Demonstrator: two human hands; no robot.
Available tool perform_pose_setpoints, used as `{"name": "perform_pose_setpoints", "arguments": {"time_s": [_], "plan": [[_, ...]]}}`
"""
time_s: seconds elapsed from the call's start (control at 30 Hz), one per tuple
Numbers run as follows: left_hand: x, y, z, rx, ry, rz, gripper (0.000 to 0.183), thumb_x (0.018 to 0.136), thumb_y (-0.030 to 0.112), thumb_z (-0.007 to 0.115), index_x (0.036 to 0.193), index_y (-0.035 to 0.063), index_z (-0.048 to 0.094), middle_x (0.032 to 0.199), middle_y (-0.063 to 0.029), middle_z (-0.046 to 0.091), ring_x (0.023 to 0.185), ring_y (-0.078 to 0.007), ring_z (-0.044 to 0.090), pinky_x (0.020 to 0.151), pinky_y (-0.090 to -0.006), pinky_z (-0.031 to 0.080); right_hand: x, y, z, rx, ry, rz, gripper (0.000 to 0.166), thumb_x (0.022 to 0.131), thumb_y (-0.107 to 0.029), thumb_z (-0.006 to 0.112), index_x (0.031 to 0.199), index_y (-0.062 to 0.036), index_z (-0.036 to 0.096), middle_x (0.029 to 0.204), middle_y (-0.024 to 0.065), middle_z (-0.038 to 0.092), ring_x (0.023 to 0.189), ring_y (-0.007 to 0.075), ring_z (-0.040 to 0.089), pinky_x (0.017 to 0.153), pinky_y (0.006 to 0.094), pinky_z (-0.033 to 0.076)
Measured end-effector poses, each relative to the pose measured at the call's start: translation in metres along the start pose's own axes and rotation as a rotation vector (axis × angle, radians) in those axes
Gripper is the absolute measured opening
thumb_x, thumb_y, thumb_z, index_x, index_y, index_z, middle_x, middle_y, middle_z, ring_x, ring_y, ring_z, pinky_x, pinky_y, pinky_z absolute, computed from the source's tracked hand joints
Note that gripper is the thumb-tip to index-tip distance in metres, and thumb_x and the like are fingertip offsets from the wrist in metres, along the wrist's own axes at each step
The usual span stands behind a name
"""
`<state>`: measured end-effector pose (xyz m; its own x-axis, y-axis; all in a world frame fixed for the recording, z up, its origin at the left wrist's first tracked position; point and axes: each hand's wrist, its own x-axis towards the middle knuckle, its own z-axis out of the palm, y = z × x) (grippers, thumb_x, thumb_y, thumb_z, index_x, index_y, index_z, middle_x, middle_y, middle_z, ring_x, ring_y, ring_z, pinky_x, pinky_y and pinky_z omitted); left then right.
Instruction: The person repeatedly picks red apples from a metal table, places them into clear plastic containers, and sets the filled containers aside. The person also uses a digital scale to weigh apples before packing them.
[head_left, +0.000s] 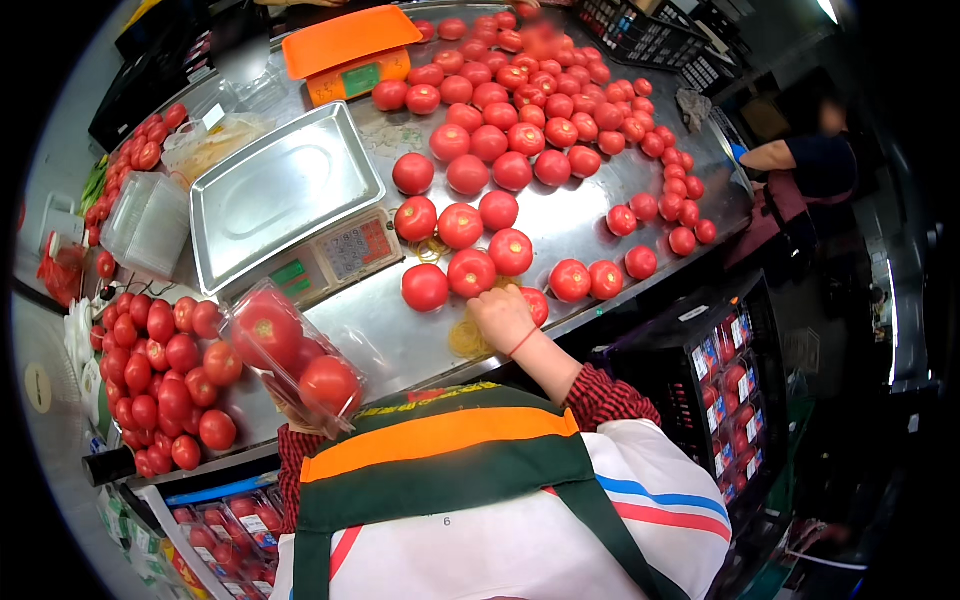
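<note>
My left hand (289, 409), mostly hidden, grips a clear plastic clamshell container (259, 300) tilted above the steel table's front edge. Large tomatoes (266, 336) sit inside it. My right hand (501, 319) rests over the table beside a heap of yellow rubber bands (469, 339), its fingertips turned away from the camera. A tomato (535, 304) lies partly behind that hand, and another tomato (472, 273) is just beyond the fingers. Whether the fingers hold anything is hidden. More rubber bands (430, 250) lie among the loose tomatoes.
A scale with a steel tray (285, 195) stands left of centre. Behind it is an orange scale (352, 45). Many tomatoes cover the table's far side (525, 112); others are heaped at left (169, 367). Clear containers (146, 225) are stacked there. A crate of packs (720, 390) stands right. A person (814, 161) works beyond.
</note>
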<state>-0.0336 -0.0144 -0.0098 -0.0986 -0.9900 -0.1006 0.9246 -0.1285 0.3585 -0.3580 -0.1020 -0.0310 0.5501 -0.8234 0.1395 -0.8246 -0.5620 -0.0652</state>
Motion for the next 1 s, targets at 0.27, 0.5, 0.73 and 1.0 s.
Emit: {"name": "perform_pose_setpoints", "arguments": {"time_s": [0.27, 0.5, 0.73, 1.0], "plan": [[0.012, -0.014, 0.009, -0.066, -0.024, -0.136, 0.082, 0.076, 0.066, 0.060, 0.132, 0.0089, 0.042, 0.120, -0.0155, 0.053, 0.106, -0.0326, 0.056, 0.088, -0.0483, 0.050, -0.002, 0.008, -0.006, 0.047, 0.080, 0.090, 0.009, 0.075, -0.016, 0.057, 0.067, -0.0142, 0.060, 0.069, 0.0018, 0.061, 0.071, 0.0192, 0.061, 0.067, 0.0356, 0.043], [0.017, -0.017, 0.022, -0.038, -0.040, -0.209, 0.083, 0.075, 0.068, 0.059, 0.130, 0.0070, 0.043, 0.120, -0.0167, 0.054, 0.105, -0.0329, 0.057, 0.085, -0.0467, 0.051, -0.004, 0.010, 0.003, 0.094, 0.047, 0.116, 0.007, 0.075, -0.017, 0.063, 0.069, -0.0128, 0.063, 0.073, 0.0032, 0.060, 0.074, 0.0227, 0.060, 0.068, 0.0377, 0.045], [0.031, -0.014, 0.048, 0.069, -0.048, -0.161, 0.081, 0.079, 0.063, 0.059, 0.131, 0.0033, 0.041, 0.113, -0.0184, 0.056, 0.096, -0.0302, 0.061, 0.076, -0.0434, 0.056, 0.006, 0.002, -0.027, 0.536, 0.249, 0.150, 0.008, 0.074, -0.012, 0.068, 0.076, -0.0089, 0.061, 0.076, 0.0073, 0.058, 0.076, 0.0278, 0.059, 0.069, 0.0374, 0.047], [0.052, -0.022, 0.028, 0.276, -0.035, -0.441, 0.069, 0.082, 0.048, 0.063, 0.131, 0.0038, 0.045, 0.120, -0.0152, 0.059, 0.106, -0.0272, 0.060, 0.090, -0.0432, 0.050, 0.051, -0.062, -0.053, 0.609, 0.407, -0.153, 0.023, 0.079, -0.007, 0.064, 0.100, -0.0011, 0.058, 0.094, 0.0159, 0.062, 0.089, 0.0298, 0.061, 0.074, 0.0370, 0.049]]}}
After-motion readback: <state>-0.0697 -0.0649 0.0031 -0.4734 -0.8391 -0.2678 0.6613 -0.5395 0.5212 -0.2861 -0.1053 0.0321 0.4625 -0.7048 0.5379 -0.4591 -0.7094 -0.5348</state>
